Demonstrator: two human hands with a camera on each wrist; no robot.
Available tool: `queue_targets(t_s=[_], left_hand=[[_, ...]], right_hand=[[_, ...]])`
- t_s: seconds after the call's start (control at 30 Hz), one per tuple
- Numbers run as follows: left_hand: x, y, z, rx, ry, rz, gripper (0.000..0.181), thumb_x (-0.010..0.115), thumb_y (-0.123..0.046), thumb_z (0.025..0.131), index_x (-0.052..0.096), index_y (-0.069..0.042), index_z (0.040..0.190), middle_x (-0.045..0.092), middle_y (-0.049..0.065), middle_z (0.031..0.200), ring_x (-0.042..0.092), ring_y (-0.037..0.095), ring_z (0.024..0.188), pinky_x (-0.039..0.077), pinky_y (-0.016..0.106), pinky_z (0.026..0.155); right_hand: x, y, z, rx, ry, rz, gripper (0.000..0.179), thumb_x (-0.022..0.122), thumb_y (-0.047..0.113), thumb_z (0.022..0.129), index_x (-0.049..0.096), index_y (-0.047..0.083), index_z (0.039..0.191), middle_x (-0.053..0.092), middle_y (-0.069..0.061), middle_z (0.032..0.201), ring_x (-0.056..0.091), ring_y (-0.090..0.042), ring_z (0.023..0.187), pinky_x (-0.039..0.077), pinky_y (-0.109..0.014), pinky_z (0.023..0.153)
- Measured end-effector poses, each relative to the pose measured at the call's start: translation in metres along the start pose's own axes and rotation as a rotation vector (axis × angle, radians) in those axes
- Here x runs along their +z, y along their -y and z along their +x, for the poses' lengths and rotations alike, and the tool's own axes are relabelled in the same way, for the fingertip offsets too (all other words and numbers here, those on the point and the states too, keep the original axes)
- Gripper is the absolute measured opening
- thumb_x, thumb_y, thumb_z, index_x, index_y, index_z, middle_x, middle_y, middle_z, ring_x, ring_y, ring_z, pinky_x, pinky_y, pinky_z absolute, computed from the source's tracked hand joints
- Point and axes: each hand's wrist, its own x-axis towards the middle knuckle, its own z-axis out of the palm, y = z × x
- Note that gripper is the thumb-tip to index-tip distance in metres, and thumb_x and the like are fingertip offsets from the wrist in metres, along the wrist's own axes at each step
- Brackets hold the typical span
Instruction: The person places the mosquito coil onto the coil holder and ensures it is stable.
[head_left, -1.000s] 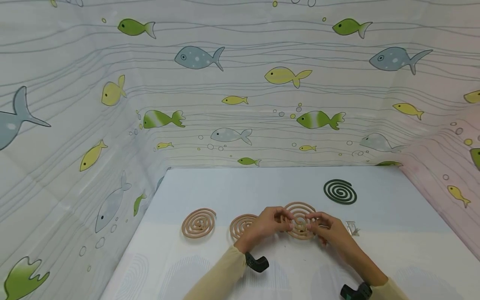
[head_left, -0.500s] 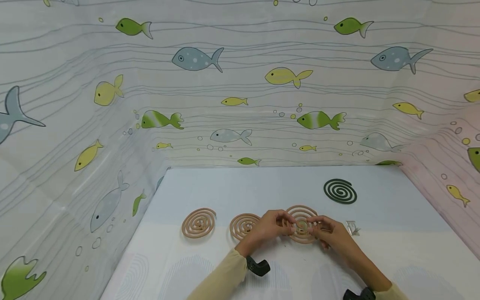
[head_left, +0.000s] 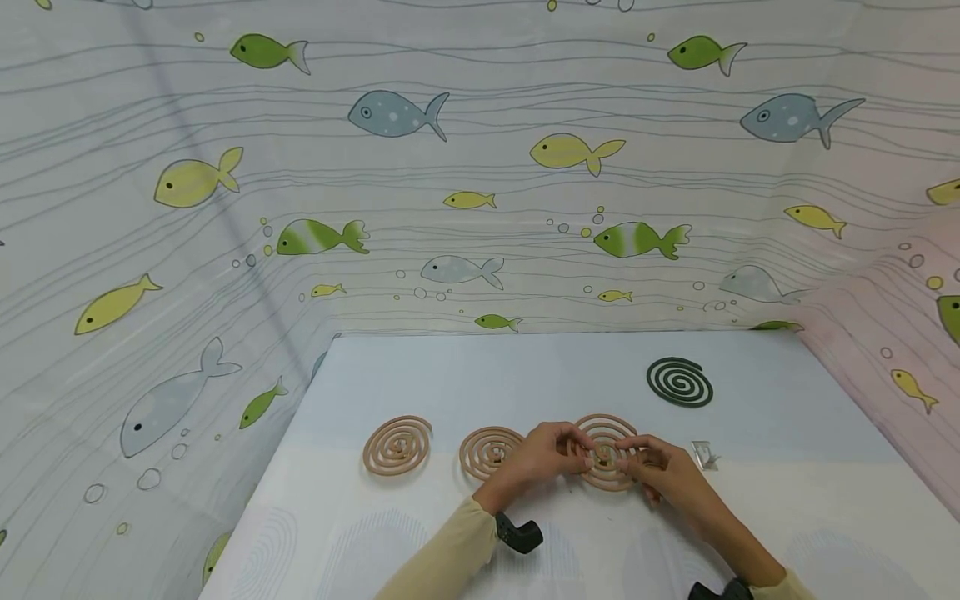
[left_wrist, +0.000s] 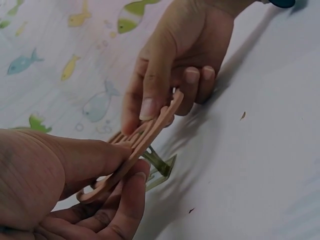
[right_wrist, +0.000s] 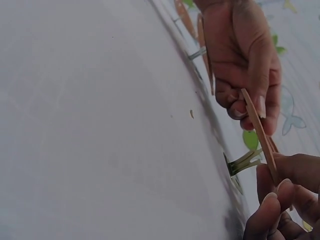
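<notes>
Both hands hold a brown mosquito coil (head_left: 609,417) by its middle rings, right of the table's centre. My left hand (head_left: 542,454) pinches its left side between thumb and fingers. On its right side, the thumb and fingers of my right hand (head_left: 666,469) pinch it. Beneath the coil, a small metal coil stand (left_wrist: 159,164) rises from the white surface, its upright at the coil's underside. In the right wrist view the coil (right_wrist: 261,131) appears edge-on beside the stand's prong (right_wrist: 245,162); whether they are joined I cannot tell.
Two more brown coils, the far-left coil (head_left: 372,450) and the middle coil (head_left: 472,450), sit on metal stands. A dark green coil (head_left: 680,383) lies at the back right. Nearer is a loose metal stand (head_left: 703,456). A fish-print curtain (head_left: 480,233) encloses the table.
The held coil and both hands have shifted slightly toward the person and to the right, with the grip kept. The left side of the curtain has moved outward.
</notes>
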Motion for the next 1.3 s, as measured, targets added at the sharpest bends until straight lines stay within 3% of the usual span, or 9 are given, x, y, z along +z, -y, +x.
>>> queue_targets(t_s=[0.3,0.53,0.8,1.3], left_hand=[[0.008,0.011,-0.004,0.006,-0.002,0.026,0.018,0.076,-0.004,0.092,0.072,-0.003,0.110,0.069,0.002,0.082,0.060,0.007,0.070,0.046,0.021,0.062],[0.008,0.009,0.000,-0.003,-0.021,0.064,0.018,0.076,-0.005,0.092,0.073,-0.003,0.109,0.067,0.002,0.081,0.057,0.005,0.069,0.044,0.021,0.062],[0.013,0.011,0.005,-0.006,-0.096,0.053,0.018,0.077,-0.003,0.090,0.073,-0.004,0.107,0.063,0.001,0.079,0.054,0.006,0.068,0.042,0.020,0.061],[0.016,0.016,0.014,-0.030,-0.142,0.014,0.018,0.077,-0.001,0.089,0.072,-0.002,0.106,0.059,-0.001,0.076,0.052,0.005,0.064,0.042,0.020,0.058]], right_hand=[[0.002,-0.015,-0.001,-0.025,0.016,-0.023,0.047,0.081,0.028,0.091,0.065,0.007,0.130,0.060,-0.011,0.077,0.049,-0.014,0.052,0.049,-0.032,0.048],[0.002,-0.013,0.001,-0.023,0.016,-0.012,0.048,0.082,0.027,0.090,0.064,0.007,0.130,0.064,-0.013,0.082,0.049,-0.014,0.052,0.049,-0.032,0.046],[0.002,-0.010,0.004,-0.005,-0.018,-0.019,0.048,0.081,0.027,0.091,0.064,0.008,0.132,0.066,-0.013,0.094,0.050,-0.014,0.053,0.048,-0.031,0.044],[0.004,-0.009,0.008,0.034,-0.038,-0.015,0.046,0.082,0.027,0.090,0.065,0.010,0.130,0.063,-0.012,0.094,0.051,-0.015,0.053,0.048,-0.031,0.042]])
